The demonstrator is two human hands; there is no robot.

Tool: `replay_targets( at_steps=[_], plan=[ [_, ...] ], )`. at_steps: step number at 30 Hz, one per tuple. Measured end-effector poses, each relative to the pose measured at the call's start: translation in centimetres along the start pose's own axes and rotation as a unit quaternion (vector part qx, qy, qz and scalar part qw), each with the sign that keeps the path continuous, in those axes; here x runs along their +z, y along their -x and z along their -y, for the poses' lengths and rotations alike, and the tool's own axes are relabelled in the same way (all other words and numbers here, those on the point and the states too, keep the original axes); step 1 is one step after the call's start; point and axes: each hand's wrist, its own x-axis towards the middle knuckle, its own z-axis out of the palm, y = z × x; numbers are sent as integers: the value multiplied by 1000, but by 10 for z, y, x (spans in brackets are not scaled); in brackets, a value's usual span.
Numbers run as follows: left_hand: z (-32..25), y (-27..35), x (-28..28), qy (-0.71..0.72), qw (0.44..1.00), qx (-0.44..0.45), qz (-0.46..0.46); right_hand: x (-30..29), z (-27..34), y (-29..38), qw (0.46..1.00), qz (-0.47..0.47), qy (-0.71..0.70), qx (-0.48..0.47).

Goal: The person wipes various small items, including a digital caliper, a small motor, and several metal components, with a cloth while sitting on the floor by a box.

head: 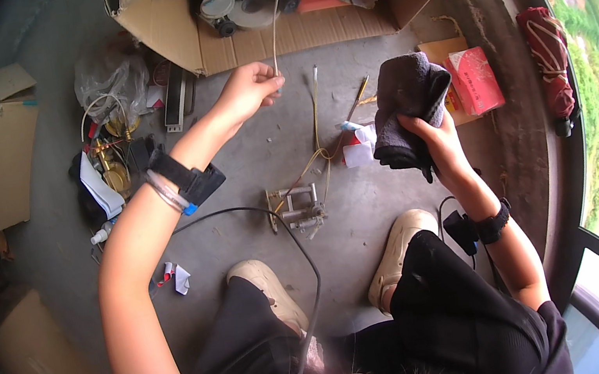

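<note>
My left hand (258,84) pinches the lower end of a thin, pale wire-like rod (275,36). The rod's tip rises in front of the opening of a cardboard box (252,46). A folded dark grey cloth (406,98) is gripped in my right hand (437,140), the thumb lying across its front. On the concrete floor between my hands and feet sits a small metal assembly of tubes and fittings (295,205). Yellowish wires (320,152) run up from it, one ending in a pale, slim tip (315,72). Whether the held rod joins any wire cannot be seen.
Metal parts (239,7) fill the box. Brass fittings (111,165) and a clear plastic bag (109,82) lie at left. Right are a red carton (475,80) and a folded red umbrella (550,68) by the window. A black cable (304,251) crosses before me.
</note>
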Motion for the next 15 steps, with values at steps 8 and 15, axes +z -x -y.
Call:
replay_targets(
  at_steps=[8, 15],
  plan=[
    [44, 55, 17, -49, 997, 31, 52, 10, -2, 8, 1000, 4, 0, 11],
    [53, 107, 35, -214, 967, 7, 139, 13, -4, 12, 1000, 7, 19, 4]
  ],
)
